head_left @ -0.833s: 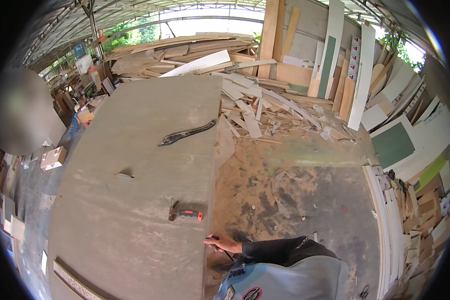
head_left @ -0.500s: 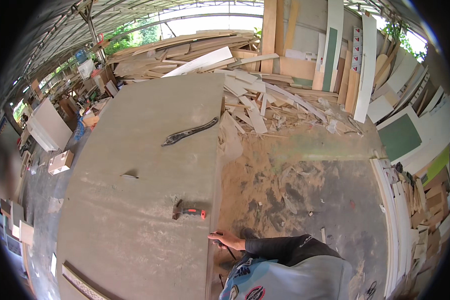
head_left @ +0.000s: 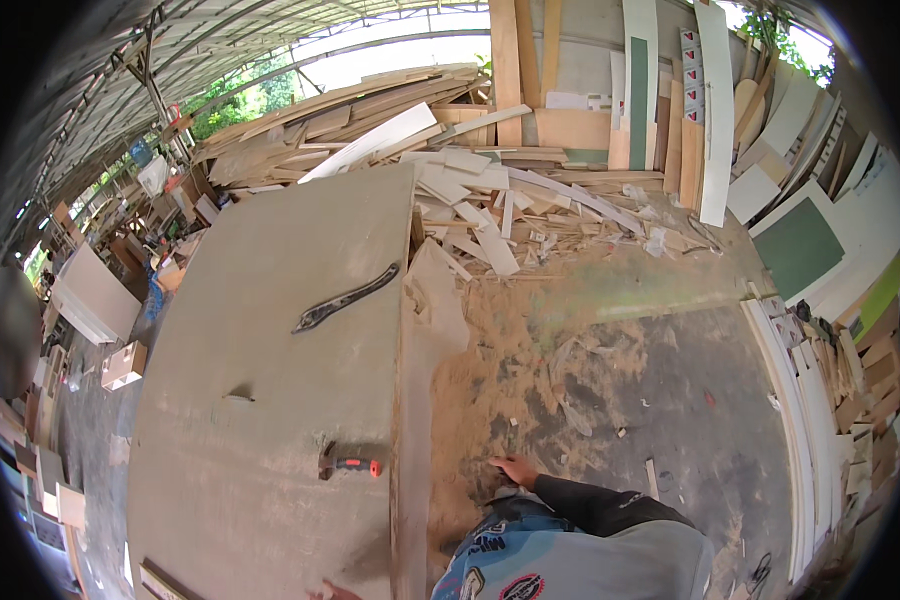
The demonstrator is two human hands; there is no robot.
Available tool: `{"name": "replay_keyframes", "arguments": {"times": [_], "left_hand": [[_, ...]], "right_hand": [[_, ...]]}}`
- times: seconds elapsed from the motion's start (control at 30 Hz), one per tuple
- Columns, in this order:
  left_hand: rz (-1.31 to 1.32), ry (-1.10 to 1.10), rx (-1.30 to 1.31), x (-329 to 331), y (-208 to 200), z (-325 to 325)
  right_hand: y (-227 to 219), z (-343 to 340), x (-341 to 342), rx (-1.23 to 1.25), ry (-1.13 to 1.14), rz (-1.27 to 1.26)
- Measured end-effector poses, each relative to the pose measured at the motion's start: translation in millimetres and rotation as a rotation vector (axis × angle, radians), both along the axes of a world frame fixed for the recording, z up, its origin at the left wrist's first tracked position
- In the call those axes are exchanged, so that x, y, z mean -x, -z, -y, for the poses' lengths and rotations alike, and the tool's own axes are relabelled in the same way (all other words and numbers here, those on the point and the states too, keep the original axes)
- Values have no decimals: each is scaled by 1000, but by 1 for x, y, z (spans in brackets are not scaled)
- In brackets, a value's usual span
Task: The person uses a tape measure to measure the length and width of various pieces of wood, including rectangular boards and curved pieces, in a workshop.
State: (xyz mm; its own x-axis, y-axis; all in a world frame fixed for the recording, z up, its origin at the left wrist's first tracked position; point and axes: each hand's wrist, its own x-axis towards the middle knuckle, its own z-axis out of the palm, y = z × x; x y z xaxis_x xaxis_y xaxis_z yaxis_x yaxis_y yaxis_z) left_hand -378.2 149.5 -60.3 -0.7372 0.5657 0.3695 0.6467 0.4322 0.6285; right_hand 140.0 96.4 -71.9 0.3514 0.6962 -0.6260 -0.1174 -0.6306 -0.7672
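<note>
Where the surface [head_left: 240, 480] ends along its right edge, the right hand [head_left: 517, 470] hangs just past it in a dark sleeve [head_left: 610, 503], above the dusty floor [head_left: 690, 365]. Its fingers point left; whether they are together, apart or clamped on something cannot be told, as the dark patch beneath them does not read clearly. The left hand [head_left: 334, 591] shows only in part at the lower rim, over the near end of the surface; the state of its fingers also cannot be told. Nearest in front of it is the hammer [head_left: 350, 464], lying flat on the surface close to the right edge, untouched, head to the left and red-and-black handle to the right. That placing presumably keeps the grip within easy reach. A long dark bar [head_left: 345, 299] lies slantwise farther off, one end near the edge, probably to leave the near area free. A thin sliver [head_left: 238, 398] lies to the left, between hammer and bar in depth. Beyond the far end, wood scraps [head_left: 485, 235] lie heaped on the floor, apparently as discards; a tall white board [head_left: 712, 120] stands on end, likely to save floor space.
</note>
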Motion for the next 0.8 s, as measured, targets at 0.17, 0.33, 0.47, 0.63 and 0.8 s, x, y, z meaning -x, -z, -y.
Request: {"name": "replay_keyframes", "arguments": {"times": [0.17, 0.33, 0.47, 0.63, 0.8], "left_hand": [[335, 373, 153, -160, -50, -76], [73, 323, 314, -220, -6, -139], [146, 327, 295, -209, 16, -169], [170, 395, 350, -234, 27, -175], [186, 411, 351, -233, 33, -190]], "right_hand": [[38, 77, -108, 337, 63, 254], [76, 160, -170, 548, 165, 674], [58, 176, -177, 632, 77, 410], [104, 202, -156, 569, 159, 504], [98, 159, -143, 583, 45, 268]]}}
